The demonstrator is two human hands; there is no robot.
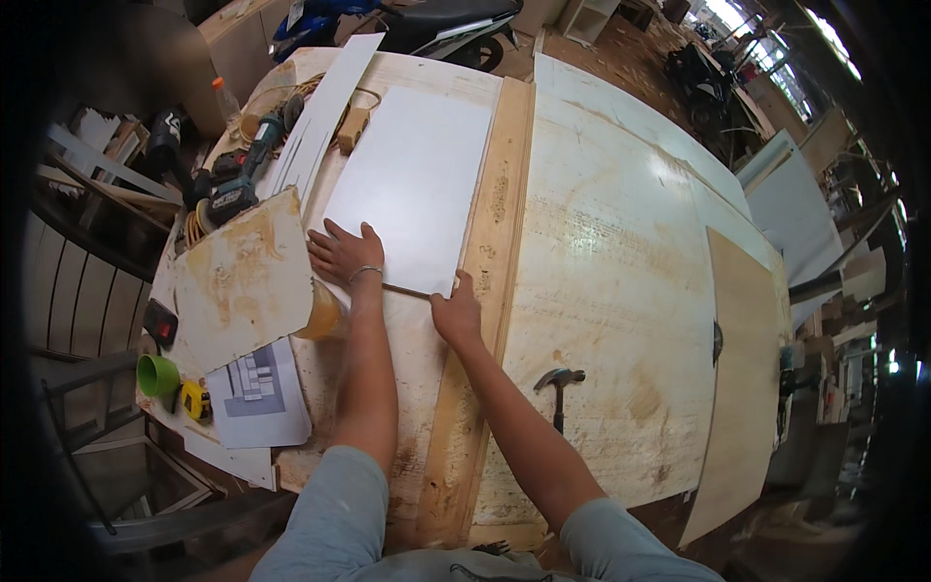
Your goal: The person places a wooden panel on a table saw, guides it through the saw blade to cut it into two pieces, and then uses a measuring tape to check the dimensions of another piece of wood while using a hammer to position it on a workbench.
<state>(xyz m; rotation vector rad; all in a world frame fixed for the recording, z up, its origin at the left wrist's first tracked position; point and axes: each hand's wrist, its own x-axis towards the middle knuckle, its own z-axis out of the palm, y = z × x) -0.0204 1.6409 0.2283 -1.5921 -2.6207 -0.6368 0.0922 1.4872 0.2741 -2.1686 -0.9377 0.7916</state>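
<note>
A white rectangular panel lies flat on the worktable, its long right side along a wooden strip. My left hand, with a bracelet at the wrist, rests with fingers spread at the panel's near left corner. At the near right corner my right hand is closed on the panel's edge, thumb toward the near side. Close to my left hand a stained board leans over a tub of yellowish stuff. A claw hammer lies right of my right forearm.
On the left are a cordless angle grinder, a yellow tape measure, a green cup and a printed sheet. A narrow white strip lies beyond my left hand. A thin brown panel lies along the table's right edge.
</note>
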